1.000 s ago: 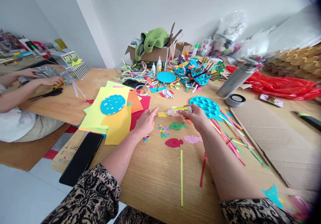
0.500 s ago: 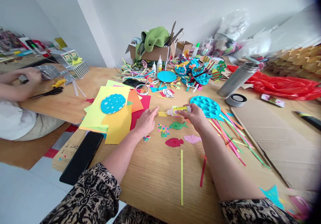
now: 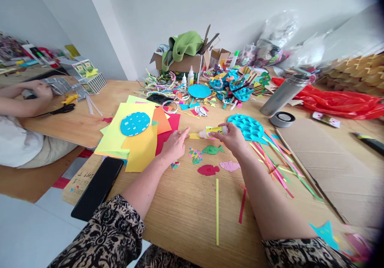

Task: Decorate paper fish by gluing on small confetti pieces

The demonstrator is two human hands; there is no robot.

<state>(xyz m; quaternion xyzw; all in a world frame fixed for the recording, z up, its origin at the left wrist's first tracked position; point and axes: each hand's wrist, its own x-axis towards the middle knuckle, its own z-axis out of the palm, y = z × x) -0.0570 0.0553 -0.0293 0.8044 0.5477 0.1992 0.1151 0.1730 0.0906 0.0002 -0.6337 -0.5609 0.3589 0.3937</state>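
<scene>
My right hand [image 3: 233, 139] grips a small glue bottle [image 3: 214, 132] with a yellow label, lying almost level in the fingers. Its white nozzle points left at a small yellow paper piece [image 3: 194, 136] on the table. At that piece's left end, my left hand [image 3: 175, 144] rests with its index finger stretched out; the other fingers are partly hidden. Nearer me lie a green paper fish [image 3: 213, 150], a red paper fish [image 3: 208, 170] and a pink paper fish [image 3: 229, 166]. Beside the green fish is a small heap of coloured paper bits [image 3: 195, 155].
Left are stacked paper sheets [image 3: 141, 152], a dotted blue disc [image 3: 135, 124] and a phone [image 3: 97, 188]. A scaled blue disc [image 3: 246, 127], paper strips [image 3: 280, 168], a steel flask [image 3: 285, 95] and cardboard [image 3: 327, 168] lie right. Another person's hands [image 3: 39, 92] work far left.
</scene>
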